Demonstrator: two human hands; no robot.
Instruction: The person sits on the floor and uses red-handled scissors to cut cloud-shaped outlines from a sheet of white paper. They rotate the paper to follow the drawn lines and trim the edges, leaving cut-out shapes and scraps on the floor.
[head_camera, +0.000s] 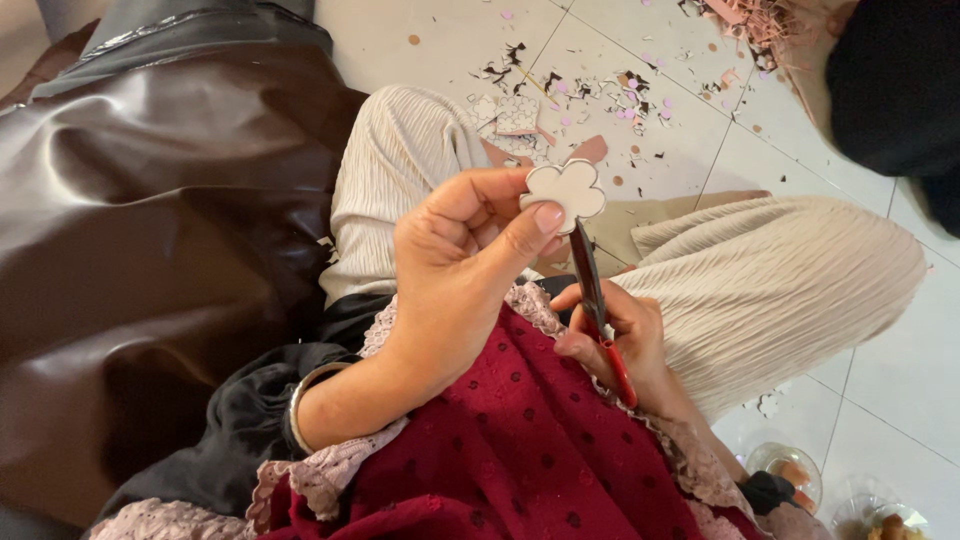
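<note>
Hands, scissors and flower cut-out — over the lap

Right hand (618, 345) curled through red-handled scissors (597, 305), blades touching the cut-out's lower edge; left hand (462, 262) pinches the white flower-shaped cut-out (566, 190) between thumb and fingers — paper scraps (590, 95) on floor tiles beyond.

No labels, signs or screens in view. Closest to packaging: two small clear plastic containers on the white tiled floor at bottom right, one round cup (786, 472) with orange-brown bits inside, another (885, 518) partly cut off by the frame edge with similar brownish contents. Contents too small to identify.
</note>
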